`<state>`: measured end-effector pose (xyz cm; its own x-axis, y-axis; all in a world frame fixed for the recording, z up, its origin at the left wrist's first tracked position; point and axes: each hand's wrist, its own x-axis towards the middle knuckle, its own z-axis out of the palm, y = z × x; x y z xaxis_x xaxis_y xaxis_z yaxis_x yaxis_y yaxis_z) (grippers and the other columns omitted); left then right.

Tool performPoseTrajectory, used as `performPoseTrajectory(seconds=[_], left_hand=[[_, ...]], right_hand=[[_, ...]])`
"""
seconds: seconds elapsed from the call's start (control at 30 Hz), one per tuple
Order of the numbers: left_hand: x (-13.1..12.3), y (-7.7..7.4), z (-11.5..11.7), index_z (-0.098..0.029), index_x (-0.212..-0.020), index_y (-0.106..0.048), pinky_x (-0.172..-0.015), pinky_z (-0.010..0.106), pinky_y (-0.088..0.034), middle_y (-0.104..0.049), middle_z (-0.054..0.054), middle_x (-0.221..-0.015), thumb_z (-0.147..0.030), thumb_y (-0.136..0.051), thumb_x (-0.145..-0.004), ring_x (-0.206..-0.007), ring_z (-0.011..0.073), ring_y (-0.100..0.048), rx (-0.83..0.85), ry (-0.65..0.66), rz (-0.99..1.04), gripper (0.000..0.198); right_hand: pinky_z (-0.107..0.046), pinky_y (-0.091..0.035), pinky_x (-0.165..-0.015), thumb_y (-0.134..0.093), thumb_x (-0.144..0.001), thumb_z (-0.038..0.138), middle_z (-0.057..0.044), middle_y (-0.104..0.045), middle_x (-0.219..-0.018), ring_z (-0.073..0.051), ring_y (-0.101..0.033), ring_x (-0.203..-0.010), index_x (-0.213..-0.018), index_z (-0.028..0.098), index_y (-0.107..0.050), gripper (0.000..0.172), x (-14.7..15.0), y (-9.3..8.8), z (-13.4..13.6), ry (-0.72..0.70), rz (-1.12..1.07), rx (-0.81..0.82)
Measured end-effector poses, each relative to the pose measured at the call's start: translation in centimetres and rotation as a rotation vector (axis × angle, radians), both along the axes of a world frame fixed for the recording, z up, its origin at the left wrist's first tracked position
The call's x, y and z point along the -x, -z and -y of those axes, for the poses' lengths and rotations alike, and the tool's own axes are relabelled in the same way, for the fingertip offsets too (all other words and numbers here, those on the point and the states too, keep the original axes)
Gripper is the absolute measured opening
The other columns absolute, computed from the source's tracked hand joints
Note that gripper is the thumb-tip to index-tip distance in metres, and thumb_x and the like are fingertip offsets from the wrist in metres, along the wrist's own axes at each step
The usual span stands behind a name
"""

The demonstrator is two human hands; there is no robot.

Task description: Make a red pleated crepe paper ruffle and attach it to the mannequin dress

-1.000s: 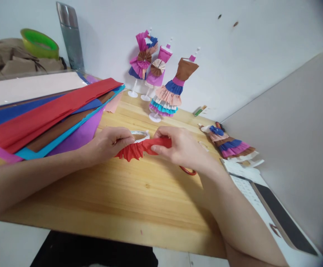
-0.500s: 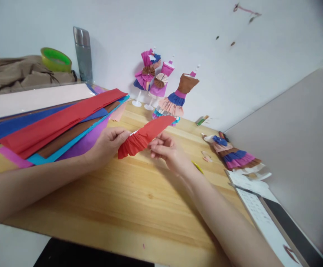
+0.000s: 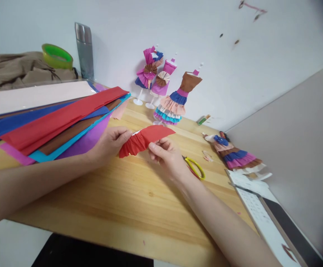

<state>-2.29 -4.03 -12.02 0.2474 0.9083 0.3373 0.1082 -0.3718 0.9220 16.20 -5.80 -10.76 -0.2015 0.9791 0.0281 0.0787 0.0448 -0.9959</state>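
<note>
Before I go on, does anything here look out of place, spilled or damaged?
One layered dress lies down at the right, odd since the brown-topped dress stands; small scraps lie loose near the lying one. Dark marks spot the wall. I see no spill, and no obvious tear in the red strip.

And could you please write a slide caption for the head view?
Left hand and right hand hold a part-ruffled red strip above the table; dress forms stand behind.

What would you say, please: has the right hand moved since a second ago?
Yes: the right hand has moved toward the picture's left, judged against the scissors, whose yellow handle was hidden and now shows.
</note>
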Motion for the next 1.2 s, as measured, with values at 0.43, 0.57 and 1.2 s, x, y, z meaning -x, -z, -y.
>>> performPoseTrajectory(seconds=[0.43,0.57,1.2], left_hand=[[0.6,0.3,0.2,-0.016,-0.063,-0.060,-0.054,0.022,-0.037,-0.057,-0.001,-0.058,-0.032,-0.045,-0.097,-0.054,0.0098,-0.048,-0.224,0.097,-0.257,0.040],[0.7,0.6,0.1,-0.018,-0.064,-0.063,-0.061,0.025,-0.039,-0.057,0.001,-0.061,-0.035,-0.047,-0.098,-0.062,0.0129,-0.051,-0.360,0.097,-0.332,0.041],[0.2,1.0,0.1,-0.019,-0.067,-0.065,-0.067,0.026,-0.043,-0.061,0.000,-0.061,-0.028,-0.047,-0.098,-0.062,0.0134,-0.055,-0.490,0.168,-0.365,0.036]], right_hand=[[-0.033,-0.047,-0.077,-0.066,-0.077,0.055,-0.005,-0.067,-0.091,-0.021,-0.062,-0.088,-0.087,0.022,-0.064,0.035,-4.4,-3.3,-1.8,0.251,0.227,-0.419],[-0.032,-0.049,-0.073,-0.073,-0.072,0.046,-0.003,-0.070,-0.086,-0.019,-0.065,-0.080,-0.101,0.020,-0.067,0.039,-4.2,-3.0,-1.9,0.040,0.242,-0.073],[-0.036,-0.035,-0.076,-0.062,-0.080,0.011,-0.009,-0.070,-0.082,-0.025,-0.060,-0.087,-0.073,0.018,-0.068,0.011,-2.8,-5.4,1.4,-0.124,1.292,-0.682]])
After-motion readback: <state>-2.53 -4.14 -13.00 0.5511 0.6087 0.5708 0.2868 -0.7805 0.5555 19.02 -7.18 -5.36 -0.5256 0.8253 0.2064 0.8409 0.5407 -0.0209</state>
